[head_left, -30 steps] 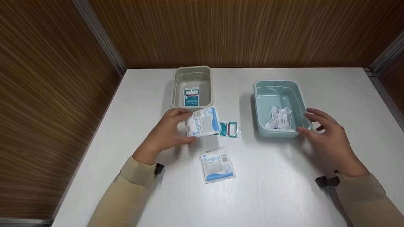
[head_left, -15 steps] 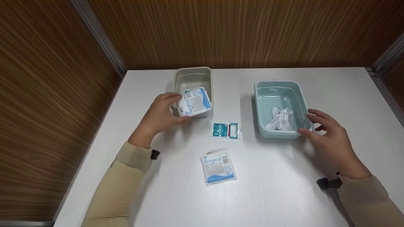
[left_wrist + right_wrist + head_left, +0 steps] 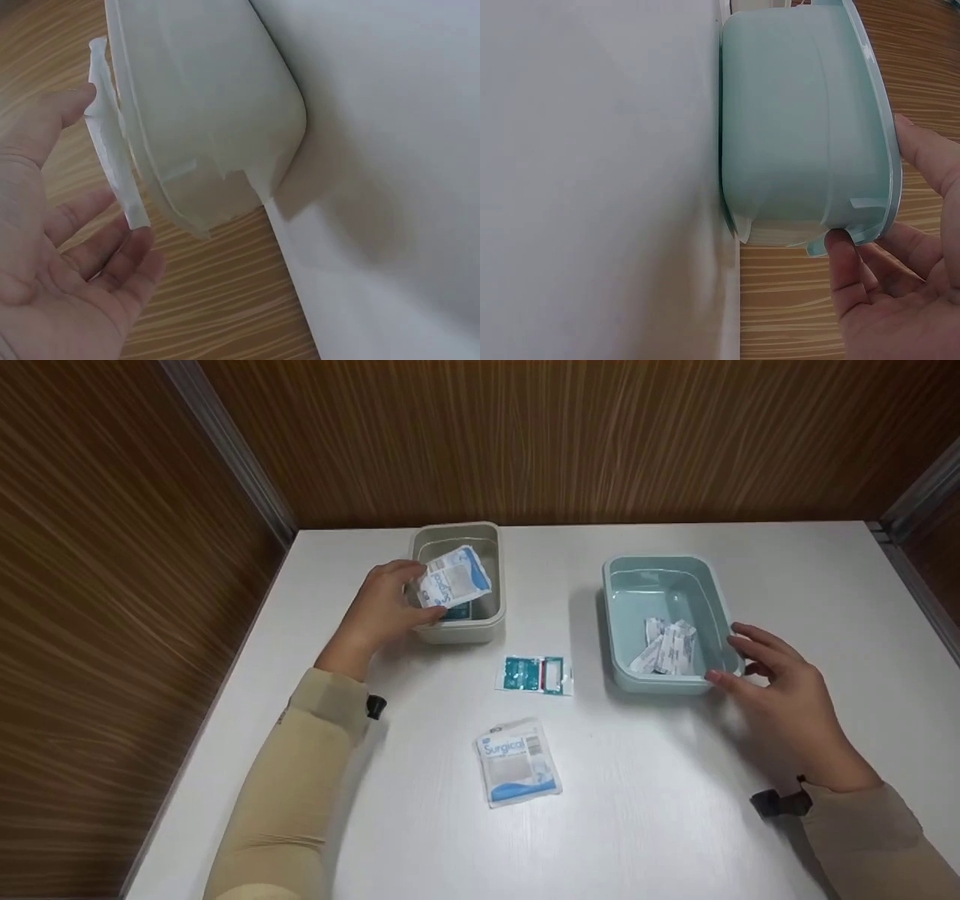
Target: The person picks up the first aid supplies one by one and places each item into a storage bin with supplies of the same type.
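Note:
My left hand [image 3: 382, 604] pinches a white-and-blue packet printed "Surgical" [image 3: 454, 577] by its edges, thumb on the near side. In the head view this packet overlaps the beige plastic container [image 3: 480, 631], in which a teal packet [image 3: 459, 611] partly shows beneath it. Seen edge-on in the left wrist view, the packet [image 3: 116, 154] is just above the container's rim. At the right, my right hand [image 3: 787, 697] holds the near right corner of the light blue container [image 3: 622, 680], thumb and fingers at its rim. Several small white sachets [image 3: 667, 647] lie inside that container.
Between the containers, a teal-and-white packet [image 3: 532, 673] lies flat on the white table [image 3: 637, 825]. A second "Surgical" packet [image 3: 517, 765] lies nearer to me. Brown wood-grain panels [image 3: 555, 442] stand behind and to the left.
My left hand has carried the "Surgical" packet away from me and leftward, from above the teal packet on the table to over the beige container. My right hand has stayed at the blue container.

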